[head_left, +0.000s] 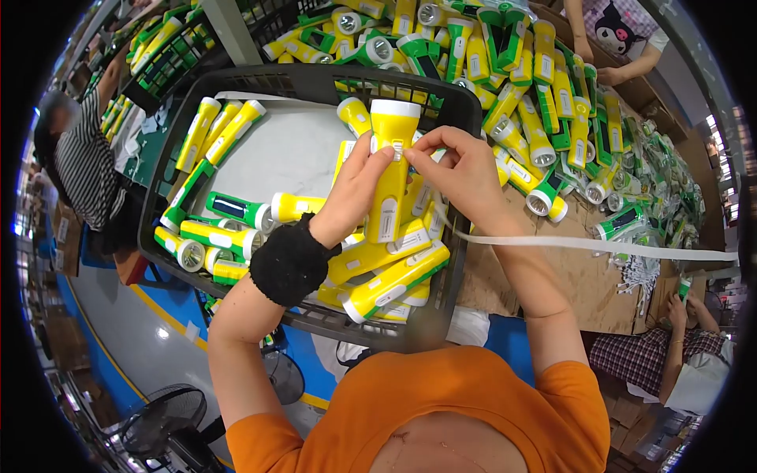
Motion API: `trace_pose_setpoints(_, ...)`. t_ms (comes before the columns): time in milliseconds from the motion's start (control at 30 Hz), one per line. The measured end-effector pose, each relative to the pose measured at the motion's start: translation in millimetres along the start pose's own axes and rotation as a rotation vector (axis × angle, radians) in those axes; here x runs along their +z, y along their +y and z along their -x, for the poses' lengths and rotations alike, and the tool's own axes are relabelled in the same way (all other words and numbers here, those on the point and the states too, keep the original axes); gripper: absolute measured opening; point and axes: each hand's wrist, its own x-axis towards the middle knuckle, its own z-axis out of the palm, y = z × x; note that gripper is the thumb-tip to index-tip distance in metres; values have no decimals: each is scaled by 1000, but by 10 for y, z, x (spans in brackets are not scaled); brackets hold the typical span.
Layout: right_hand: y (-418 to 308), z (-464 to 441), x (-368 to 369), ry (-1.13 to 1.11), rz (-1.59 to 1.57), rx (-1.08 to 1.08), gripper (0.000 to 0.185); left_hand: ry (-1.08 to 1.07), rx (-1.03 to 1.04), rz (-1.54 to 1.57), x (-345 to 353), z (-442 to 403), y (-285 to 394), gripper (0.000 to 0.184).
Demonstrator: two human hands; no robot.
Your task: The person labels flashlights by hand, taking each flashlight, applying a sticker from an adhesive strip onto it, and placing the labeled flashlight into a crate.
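A yellow flashlight [386,201] with a white head stands nearly upright over the black basket [315,75]. My left hand [355,189] is wrapped round its upper body, thumb on the front near the switch; a black scrunchie [290,260] circles that wrist. On the other side, my right hand [457,169] pinches at the flashlight's neck, thumb and index finger together beside the switch. Whatever small thing lies between those fingertips is too small to make out. A white strip [591,244] runs from below my right hand toward the right. Yellow and green flashlights [229,206] lie in the basket.
Many flashlights [544,110] are heaped on the table [552,292] behind and right, beside plastic-wrapped ones. Co-workers are at the left [87,158], at the lower right [670,355] and at the top right, where hands show [623,72]. A fan [169,418] stands at the lower left.
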Motion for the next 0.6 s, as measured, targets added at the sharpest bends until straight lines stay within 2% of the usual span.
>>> trace_pose_setpoints(67, 43, 25, 8, 25, 5, -75, 13, 10, -33, 116, 3, 16, 35, 32)
trace_pose_setpoints(200, 23, 60, -16, 136, 132, -286, 14, 33, 24, 46, 80, 0, 63, 35)
trace_pose_setpoints(333, 46, 55, -9, 146, 100, -285, 11, 77, 57, -29, 94, 9, 51, 32)
trace_pose_setpoints(400, 126, 16, 0, -14, -36, -216, 9, 100, 56, -68, 97, 16, 34, 30)
trace_pose_setpoints(433, 131, 24, 9, -7, -37, -216, 9, 162, 113, -177, 88, 30, 3, 29)
trace_pose_setpoints(500, 121, 29, -31, -190, -293, 66, 11, 262, 232, -390, 148, 27, 1, 28)
trace_pose_setpoints(533, 132, 26, -51, -210, -471, 125, 14, 309, 291, -492, 205, 59, 22, 28)
trace_pose_setpoints(567, 166, 24, -14, -41, -295, -2, 16, 330, 312, -574, 276, 84, 90, 34)
trace_pose_setpoints(600, 250, 25, -1, 123, -117, -123, 19, 335, 414, -851, 314, 150, 80, 37)
